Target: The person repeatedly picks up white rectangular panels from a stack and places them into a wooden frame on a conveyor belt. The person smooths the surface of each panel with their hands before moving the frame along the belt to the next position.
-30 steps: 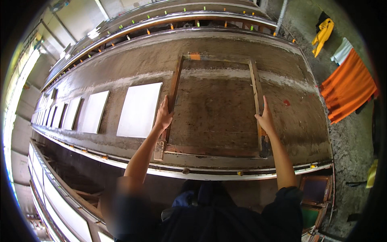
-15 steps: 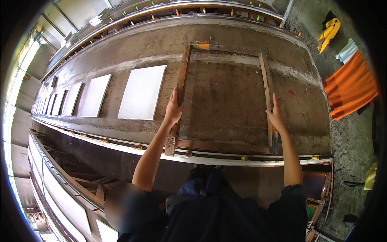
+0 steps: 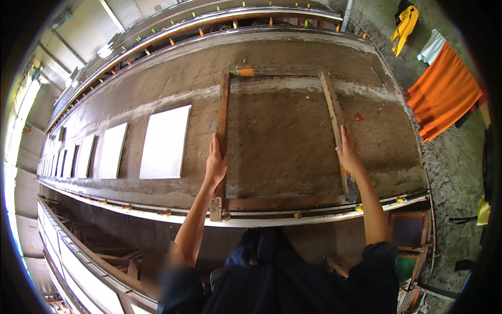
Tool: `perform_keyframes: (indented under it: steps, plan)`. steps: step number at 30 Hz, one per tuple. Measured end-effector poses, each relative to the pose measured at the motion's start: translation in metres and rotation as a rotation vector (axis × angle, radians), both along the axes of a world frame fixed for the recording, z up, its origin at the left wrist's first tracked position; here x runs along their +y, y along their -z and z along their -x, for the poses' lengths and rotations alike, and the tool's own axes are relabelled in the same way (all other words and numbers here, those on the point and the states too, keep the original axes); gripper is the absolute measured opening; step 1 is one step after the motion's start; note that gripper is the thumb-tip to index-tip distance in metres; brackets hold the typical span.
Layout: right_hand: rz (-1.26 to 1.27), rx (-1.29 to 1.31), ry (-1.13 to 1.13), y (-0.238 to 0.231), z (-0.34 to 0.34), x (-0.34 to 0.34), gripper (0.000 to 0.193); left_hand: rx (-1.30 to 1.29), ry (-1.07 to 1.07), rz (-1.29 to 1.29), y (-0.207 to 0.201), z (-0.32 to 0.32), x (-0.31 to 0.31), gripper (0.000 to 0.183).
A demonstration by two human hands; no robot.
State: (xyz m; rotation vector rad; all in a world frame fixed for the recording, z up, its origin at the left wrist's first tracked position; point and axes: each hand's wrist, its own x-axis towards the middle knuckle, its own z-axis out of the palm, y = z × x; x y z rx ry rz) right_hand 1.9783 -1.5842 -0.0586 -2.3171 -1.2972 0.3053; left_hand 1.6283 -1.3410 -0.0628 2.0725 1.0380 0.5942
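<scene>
Wooden frame (image 3: 223, 112) on the table (image 3: 389, 149), toward its right end; its long axis seems to run across, from the table's near edge to the far side. Left hand (image 3: 216, 164) and right hand (image 3: 349, 155) hold opposite sides, fingers nearly straight. White boards (image 3: 165, 144) line the table's left stretch. It looks set down, though not yet released.

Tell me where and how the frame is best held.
Probably by both side bars, coming from outside left and right: they are slim and straight, and the frame sits roughly level, with table surface showing beyond each bar.
</scene>
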Motion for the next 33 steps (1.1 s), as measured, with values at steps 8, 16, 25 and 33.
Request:
perform_keyframes:
  steps: [8, 16, 25, 33]
  plan:
    - [0.000, -0.077, -0.041, -0.003, 0.013, 0.001, 0.070, 0.488, -0.017, -0.470, -0.007, -0.009, -0.018, 0.073]
    - [0.088, -0.243, -0.029, -0.006, 0.018, 0.005, 0.068, 0.390, -0.032, -0.363, -0.016, -0.007, -0.018, 0.086]
    - [0.532, -0.231, 0.137, -0.088, 0.109, 0.036, 0.060, -0.203, 0.106, -0.032, -0.035, 0.062, -0.010, 0.040]
    - [-0.287, 0.060, -0.398, -0.101, 0.378, 0.161, 0.033, -0.199, -0.155, -0.232, -0.082, 0.268, 0.039, 0.029]
